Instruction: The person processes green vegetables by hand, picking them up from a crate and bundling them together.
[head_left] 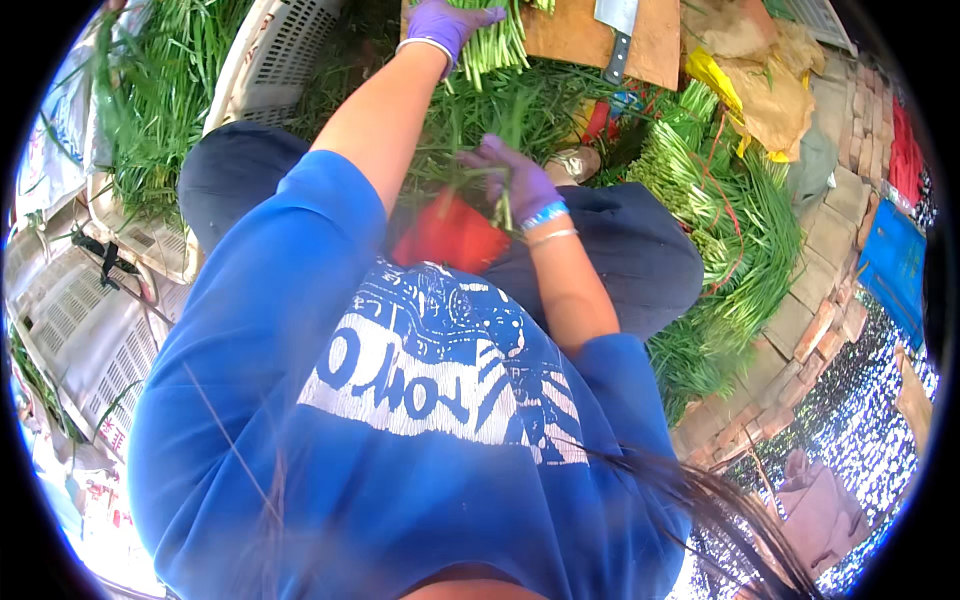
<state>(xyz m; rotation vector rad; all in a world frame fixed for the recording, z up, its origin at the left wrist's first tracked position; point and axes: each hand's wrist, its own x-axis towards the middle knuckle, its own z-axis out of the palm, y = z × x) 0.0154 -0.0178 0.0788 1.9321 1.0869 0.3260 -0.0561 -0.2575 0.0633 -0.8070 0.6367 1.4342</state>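
At the top, my left hand (447,28), in a purple glove, grips a thick bunch of green chives (493,52), their pale cut ends pointing toward me. The bunch lies at the near left edge of a wooden board (575,38). Closer to my lap, my right hand (522,182), also purple-gloved and smeared by motion, is closed around a few loose chive stalks (503,212). Under them is a blurred red thing (450,232) whose kind I cannot make out. A knife (618,32) with a black handle rests on the board.
Tied chives (735,235) are heaped on the right beside a brick edge (815,260). A white plastic basket (285,65) stands at upper left, with more long greens (170,100) beside it. Yellow-and-brown sheeting (765,85) lies right of the board. Loose leaves surround my legs.
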